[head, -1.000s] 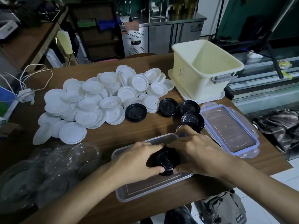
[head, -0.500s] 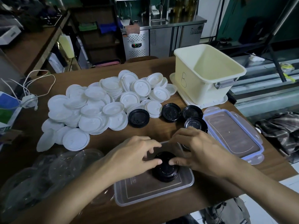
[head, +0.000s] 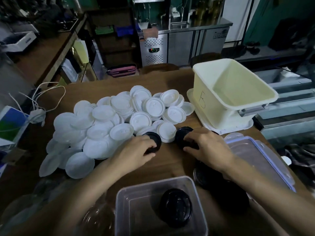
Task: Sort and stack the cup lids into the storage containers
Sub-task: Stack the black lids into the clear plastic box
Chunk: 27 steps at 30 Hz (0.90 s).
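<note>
Left hand (head: 134,151) grips a lid (head: 156,140) at 11 o'clock from the box (head: 120,206); right hand (head: 208,147) grips a second lid (head: 182,135) at 1, likely for the stack (head: 175,207).

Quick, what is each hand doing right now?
Left hand: grips a round black plastic cup lid.
Right hand: grips a second round black plastic cup lid.

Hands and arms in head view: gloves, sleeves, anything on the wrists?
Left hand and right hand are bare, with no gloves. The left forearm and right forearm run uncovered to the frame edge, with no sleeve in view. No watch, band or ring shows, though the frame is slightly blurred.
</note>
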Available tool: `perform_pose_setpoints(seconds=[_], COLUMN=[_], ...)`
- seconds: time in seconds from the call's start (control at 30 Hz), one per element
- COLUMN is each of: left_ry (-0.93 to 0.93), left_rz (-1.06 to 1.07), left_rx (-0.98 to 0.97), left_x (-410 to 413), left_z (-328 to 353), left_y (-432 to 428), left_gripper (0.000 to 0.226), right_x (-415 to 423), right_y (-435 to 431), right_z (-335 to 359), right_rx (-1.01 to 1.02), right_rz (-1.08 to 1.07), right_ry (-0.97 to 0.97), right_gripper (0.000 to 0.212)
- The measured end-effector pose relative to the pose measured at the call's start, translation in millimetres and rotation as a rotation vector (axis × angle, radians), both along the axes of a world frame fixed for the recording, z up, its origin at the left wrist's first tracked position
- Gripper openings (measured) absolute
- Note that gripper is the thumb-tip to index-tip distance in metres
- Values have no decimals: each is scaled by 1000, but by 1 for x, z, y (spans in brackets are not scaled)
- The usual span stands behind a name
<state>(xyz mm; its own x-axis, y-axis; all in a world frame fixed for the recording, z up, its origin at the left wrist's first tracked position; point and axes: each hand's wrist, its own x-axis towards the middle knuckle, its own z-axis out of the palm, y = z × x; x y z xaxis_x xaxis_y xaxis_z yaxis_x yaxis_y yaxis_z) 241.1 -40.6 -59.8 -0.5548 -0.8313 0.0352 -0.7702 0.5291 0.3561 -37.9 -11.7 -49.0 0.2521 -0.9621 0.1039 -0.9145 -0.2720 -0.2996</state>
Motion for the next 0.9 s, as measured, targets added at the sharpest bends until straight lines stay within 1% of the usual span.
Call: perform_pose_setpoints(seconds=[0.1,0.17,0.23,0.33,0.43,0.47,0.6,0.8,0.9], left_ry=[-149,-210,-221,-156,-81,-49,26,106,143], left_rz=[-67,-104,-126,-144,-92,-59,54,137,168], left_rx=[-72,-153,-198,-253,-201,-162,1,124,128], left_x=[-4,-6,-7,-7,-6,-5,-3,-5,-6], left_z=[-15,-21,-23,-28,-27,-26,-22,-14,-4], left_y=[-10,-11,-9,-6,1,2,9,17,23], left_gripper=[36,33,31,24,25,26,23,41,40], right_x=[2,3,5,7,8,8,10,10,7], right_y=[-14,-20,-24,-27,-26,-26,-24,-16,-12], right_z=[-14,-26,-34,-39,-39,-38,-26,-8,0], right_rx=[1,-6,-16,-33,-4,1,32,153,145], right_rz=[-4,29,63,103,111,103,65,-10,-42], right_ry=[92,135,160,192,161,152,82,-97,-159], right_gripper=[35,33,29,29,14,13,15,28,28])
